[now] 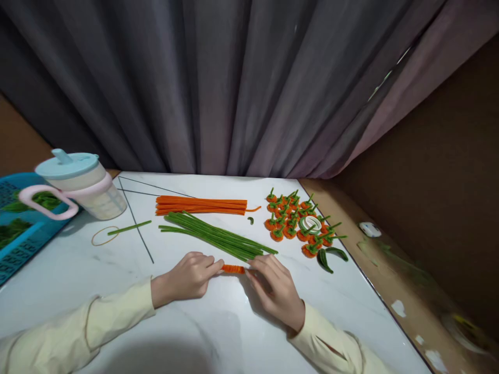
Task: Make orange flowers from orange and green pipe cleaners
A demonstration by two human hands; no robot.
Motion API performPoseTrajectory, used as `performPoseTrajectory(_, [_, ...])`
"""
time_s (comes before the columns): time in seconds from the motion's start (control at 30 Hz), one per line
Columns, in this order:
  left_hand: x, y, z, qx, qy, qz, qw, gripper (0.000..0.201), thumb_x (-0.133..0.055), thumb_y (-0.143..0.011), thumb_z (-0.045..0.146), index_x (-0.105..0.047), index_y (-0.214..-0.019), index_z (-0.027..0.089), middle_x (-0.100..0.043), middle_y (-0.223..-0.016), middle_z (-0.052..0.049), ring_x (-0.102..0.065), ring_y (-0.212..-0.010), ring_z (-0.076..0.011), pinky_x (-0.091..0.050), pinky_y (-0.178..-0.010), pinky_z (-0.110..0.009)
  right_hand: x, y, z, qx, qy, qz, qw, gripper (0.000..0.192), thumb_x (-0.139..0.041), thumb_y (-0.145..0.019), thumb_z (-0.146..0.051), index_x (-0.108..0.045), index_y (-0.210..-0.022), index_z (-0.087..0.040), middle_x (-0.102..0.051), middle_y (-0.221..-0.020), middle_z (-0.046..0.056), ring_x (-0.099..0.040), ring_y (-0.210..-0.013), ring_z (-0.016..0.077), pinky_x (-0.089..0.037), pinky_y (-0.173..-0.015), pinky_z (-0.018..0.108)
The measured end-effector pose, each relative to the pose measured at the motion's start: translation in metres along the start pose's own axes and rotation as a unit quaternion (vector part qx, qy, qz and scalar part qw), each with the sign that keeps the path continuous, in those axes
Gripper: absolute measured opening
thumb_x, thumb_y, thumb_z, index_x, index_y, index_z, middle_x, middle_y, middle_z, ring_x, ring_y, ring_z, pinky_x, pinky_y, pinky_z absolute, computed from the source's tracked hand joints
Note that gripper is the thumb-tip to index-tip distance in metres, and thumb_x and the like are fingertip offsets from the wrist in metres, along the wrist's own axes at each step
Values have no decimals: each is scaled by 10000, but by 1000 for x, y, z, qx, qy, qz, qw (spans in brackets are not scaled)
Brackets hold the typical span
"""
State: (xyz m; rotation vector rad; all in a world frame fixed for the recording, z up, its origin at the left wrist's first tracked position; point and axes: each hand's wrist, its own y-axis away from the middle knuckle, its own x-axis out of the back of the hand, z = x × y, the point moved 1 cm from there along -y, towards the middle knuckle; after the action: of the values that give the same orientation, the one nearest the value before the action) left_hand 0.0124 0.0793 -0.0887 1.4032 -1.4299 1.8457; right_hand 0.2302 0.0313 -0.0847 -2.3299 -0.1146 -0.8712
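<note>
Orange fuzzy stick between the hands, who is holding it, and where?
Both hands hold the orange fuzzy stick by its ends: the left hand pinches its left end, the right hand its right end, just above the white table.

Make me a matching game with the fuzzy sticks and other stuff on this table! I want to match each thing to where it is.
Things:
1. short orange fuzzy stick
2. cup with blue lid
3. roll of tape
4. rubber band

Places:
A. among the little orange pieces with green stems
B. held between the left hand and right hand
C. flat on the table, below the cup
D. far left, beside the blue basket

Pairs: 1-B, 2-D, 3-A, 4-C
</note>
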Motion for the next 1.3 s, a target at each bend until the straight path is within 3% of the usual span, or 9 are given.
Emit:
performPoseTrajectory(0.1, [0,-1,2,20,39,18,999,198,-376,-853,80,-560,-892,142,-533,-528,7,-484,-417,-157,-342,-406,-276,0,0,2,85,66,-36,994,213,-531,-891,-217,-551,-1094,-157,-647,-965,115,-570,-854,216,-474,-724,354])
performPoseTrajectory(0.27, [2,-2,9,33,98,11,995,202,-376,-891,113,-575,-881,141,-528,-522,12,-483,-428,-141,-345,-425,-266,-6,0,3,89,93,-46,991,205,-507,-920,-296,-587,-1027,-141,-668,-866,99,-556,-736,190,-441,-643,311])
performPoseTrajectory(0.43, [4,0,12,-12,36,39,999,233,-363,-840,53,-562,-924,140,-512,-537,6,-459,-438,-144,-340,-427,-271,-8,1,1,-55,-56,-74,994,322,-518,-898,-424,-644,-789,-149,-609,-650,37,-515,-580,127,-387,-548,241])
performPoseTrajectory(0.6, [4,1,10,-60,-20,70,996,314,-351,-763,2,-531,-986,132,-480,-539,4,-432,-452,-158,-343,-440,-281,-12,1,0,-249,-226,-109,935,347,-656,-766,-454,-581,-625,-147,-509,-534,-26,-382,-476,76,-291,-459,206])
performPoseTrajectory(0.7, [3,1,11,-74,-35,67,994,339,-336,-771,-6,-525,-1022,120,-485,-549,1,-433,-458,-160,-339,-441,-283,-13,2,0,-287,-272,-109,912,356,-644,-761,-452,-525,-599,-158,-475,-518,-37,-363,-473,76,-284,-457,205])
performPoseTrajectory(0.77, [3,1,11,-68,-34,55,996,336,-328,-809,1,-526,-1054,116,-506,-566,-3,-454,-476,-160,-345,-452,-279,-13,3,0,-255,-237,-87,933,328,-619,-794,-409,-516,-602,-164,-462,-515,-39,-355,-469,77,-278,-452,207])
performPoseTrajectory(0.87, [3,0,12,-26,36,20,999,242,-389,-903,124,-531,-1098,118,-560,-630,-16,-522,-543,-161,-384,-492,-271,-10,6,0,-117,-116,-30,986,248,-550,-859,-299,-533,-649,-168,-489,-558,-17,-402,-498,96,-311,-478,219])
performPoseTrajectory(1.0, [4,1,14,58,198,-31,978,234,-448,-942,296,-554,-1084,144,-625,-734,-18,-589,-629,-142,-422,-562,-245,-9,9,-2,24,-6,5,1000,198,-436,-910,-185,-536,-740,-176,-547,-609,18,-472,-542,127,-371,-524,241])
performPoseTrajectory(1.3, [3,0,19,106,250,-8,962,233,-399,-968,231,-590,-864,148,-619,-679,-2,-568,-584,-111,-388,-536,-221,-6,6,-4,31,-19,2,999,122,-507,-920,-269,-563,-865,-177,-650,-727,46,-560,-627,146,-441,-589,263])
